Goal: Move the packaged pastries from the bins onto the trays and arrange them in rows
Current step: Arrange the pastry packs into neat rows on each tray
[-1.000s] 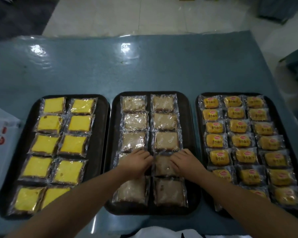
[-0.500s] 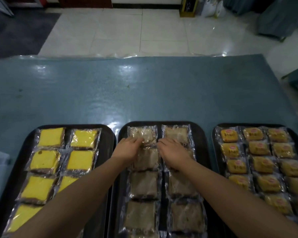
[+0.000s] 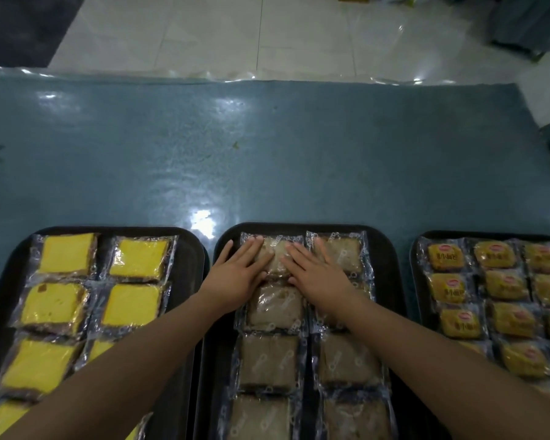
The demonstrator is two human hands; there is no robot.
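Three black trays stand side by side at the near edge of the table. The middle tray (image 3: 385,249) holds two columns of brown cake slices in clear wrappers. My left hand (image 3: 235,271) lies flat with straight fingers on the far left brown packet (image 3: 277,258). My right hand (image 3: 318,274) lies flat beside it, its fingers across the gap to the far right brown packet (image 3: 346,255). The left tray (image 3: 188,249) carries two columns of yellow cake packets (image 3: 137,258). The right tray (image 3: 415,249) is packed with rows of small golden pastries (image 3: 496,255).
The table (image 3: 267,154) has a glossy blue-green cover stretching away from the trays. Beyond its far edge is a pale tiled floor (image 3: 235,33). Dark furniture stands at the top right (image 3: 527,23).
Both hands have slid away from me along the middle tray, from the middle rows to the far row. They now lie flatter. The camera view has tilted up toward the far table.
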